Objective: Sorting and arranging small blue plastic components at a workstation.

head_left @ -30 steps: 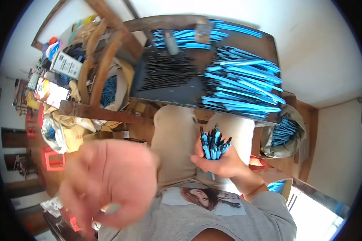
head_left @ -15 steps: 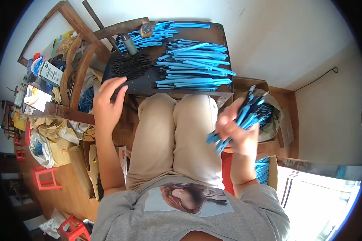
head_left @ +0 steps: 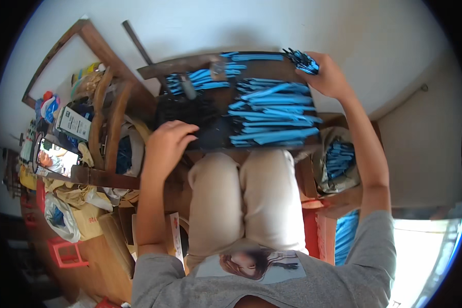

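My right hand (head_left: pixel 327 78) is stretched out to the far right corner of the small wooden table (head_left: pixel 179 65) and grips a bundle of blue and black pens (head_left: pixel 303 60). A wide heap of blue pens (head_left: pixel 272 115) covers the right half of the table. A pile of thin black pen parts (head_left: pixel 192 110) lies on the left half. My left hand (head_left: pixel 165 142) rests at the near left edge of the table with fingers curled, touching the black pile. Whether it holds anything I cannot tell. My legs in beige trousers (head_left: pixel 246 197) are under the table.
A bag of more blue pens (head_left: pixel 339 159) sits on the floor at my right. A wooden chair (head_left: pixel 108 123) stacked with boxes and bags stands at the left, with a phone (head_left: pixel 56 159) showing a lit screen. A red stool (head_left: pixel 64 251) and cartons lie lower left.
My right hand has carried the pen bundle from beside my right knee up to the far right corner of the table. My left hand has settled lower, at the black pile's near edge.
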A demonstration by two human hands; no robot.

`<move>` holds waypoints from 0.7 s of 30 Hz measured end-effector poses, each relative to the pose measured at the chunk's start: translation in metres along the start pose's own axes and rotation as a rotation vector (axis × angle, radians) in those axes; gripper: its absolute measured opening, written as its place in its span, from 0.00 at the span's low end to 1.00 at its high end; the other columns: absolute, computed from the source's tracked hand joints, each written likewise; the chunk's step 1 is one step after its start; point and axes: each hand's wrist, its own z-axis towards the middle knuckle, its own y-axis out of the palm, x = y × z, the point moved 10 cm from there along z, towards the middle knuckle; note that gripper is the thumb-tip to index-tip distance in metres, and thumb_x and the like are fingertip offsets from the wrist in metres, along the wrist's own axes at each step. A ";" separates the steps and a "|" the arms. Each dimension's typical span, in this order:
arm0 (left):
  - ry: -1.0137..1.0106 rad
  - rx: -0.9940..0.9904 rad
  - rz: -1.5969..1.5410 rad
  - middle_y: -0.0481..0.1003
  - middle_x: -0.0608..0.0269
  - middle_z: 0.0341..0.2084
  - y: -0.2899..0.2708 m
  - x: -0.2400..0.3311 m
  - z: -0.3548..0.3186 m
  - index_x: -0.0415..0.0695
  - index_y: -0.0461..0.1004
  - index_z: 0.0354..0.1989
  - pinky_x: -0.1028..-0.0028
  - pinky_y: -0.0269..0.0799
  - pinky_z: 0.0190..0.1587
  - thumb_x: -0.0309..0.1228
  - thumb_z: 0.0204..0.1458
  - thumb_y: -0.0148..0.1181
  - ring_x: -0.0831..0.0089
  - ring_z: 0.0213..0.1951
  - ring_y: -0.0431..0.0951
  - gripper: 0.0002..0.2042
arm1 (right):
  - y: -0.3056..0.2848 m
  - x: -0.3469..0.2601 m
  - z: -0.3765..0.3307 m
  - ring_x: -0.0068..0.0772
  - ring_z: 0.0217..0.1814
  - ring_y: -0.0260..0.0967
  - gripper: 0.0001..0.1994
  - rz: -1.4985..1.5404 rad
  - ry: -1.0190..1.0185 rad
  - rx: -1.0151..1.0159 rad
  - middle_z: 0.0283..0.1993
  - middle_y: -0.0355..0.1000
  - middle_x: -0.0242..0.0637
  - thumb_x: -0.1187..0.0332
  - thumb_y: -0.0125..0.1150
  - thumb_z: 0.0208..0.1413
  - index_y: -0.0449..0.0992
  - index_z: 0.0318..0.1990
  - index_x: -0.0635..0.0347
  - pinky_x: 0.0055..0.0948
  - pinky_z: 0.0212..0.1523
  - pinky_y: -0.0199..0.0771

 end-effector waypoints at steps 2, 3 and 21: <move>0.036 0.011 -0.004 0.76 0.59 0.30 0.002 -0.004 -0.002 0.44 0.78 0.33 0.68 0.71 0.37 0.24 0.41 0.63 0.61 0.35 0.75 0.09 | 0.038 0.008 0.031 0.50 0.31 0.68 0.11 -0.200 -0.152 -0.139 0.28 0.72 0.48 0.74 0.58 0.43 0.75 0.38 0.61 0.36 0.34 0.68; 0.034 0.013 -0.004 0.76 0.60 0.29 0.002 -0.008 -0.003 0.44 0.78 0.32 0.68 0.71 0.37 0.24 0.41 0.62 0.61 0.35 0.75 0.08 | 0.053 0.012 0.044 0.54 0.34 0.67 0.12 -0.221 -0.177 -0.187 0.31 0.72 0.49 0.75 0.57 0.41 0.74 0.37 0.60 0.39 0.36 0.67; 0.059 0.060 0.146 0.71 0.63 0.33 0.008 -0.018 -0.012 0.44 0.74 0.39 0.70 0.72 0.35 0.22 0.43 0.52 0.65 0.38 0.73 0.13 | 0.083 0.036 0.064 0.55 0.35 0.69 0.09 -0.229 -0.066 -0.226 0.30 0.72 0.50 0.68 0.61 0.46 0.74 0.34 0.62 0.41 0.34 0.67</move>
